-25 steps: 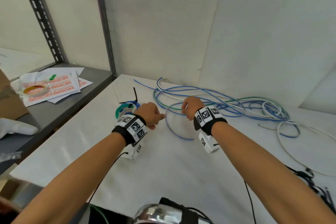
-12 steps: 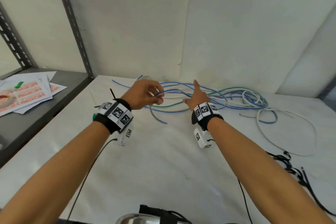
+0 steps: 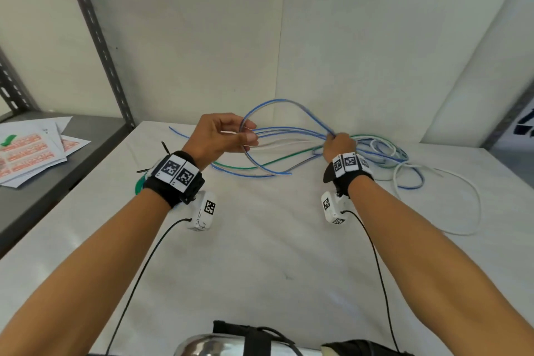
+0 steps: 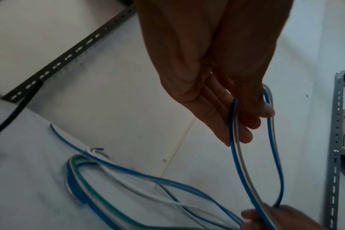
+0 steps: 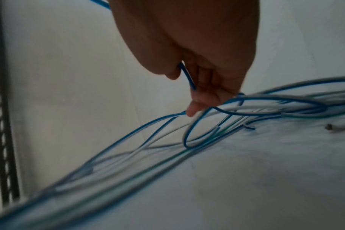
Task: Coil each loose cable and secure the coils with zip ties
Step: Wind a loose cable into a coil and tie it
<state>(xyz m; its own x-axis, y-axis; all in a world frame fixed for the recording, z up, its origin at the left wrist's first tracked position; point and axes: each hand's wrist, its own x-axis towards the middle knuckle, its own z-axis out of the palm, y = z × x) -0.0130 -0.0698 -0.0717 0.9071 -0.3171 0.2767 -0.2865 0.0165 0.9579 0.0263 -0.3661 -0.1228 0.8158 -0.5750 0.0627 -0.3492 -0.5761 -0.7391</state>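
While held, cable loop (image 3: 284, 113) crosswise.

Three cameras, all riding on me.

My head camera is looking forward and down over both forearms toward the wall; each wrist camera is peering close along its own hand. All three are sharing the blue cable (image 3: 284, 130) loop above the counter (image 3: 260, 254).

storeroom/workshop | slotted steel rack (image 3: 95, 35) | label sheets (image 3: 31, 150) | white bench (image 3: 260, 254)
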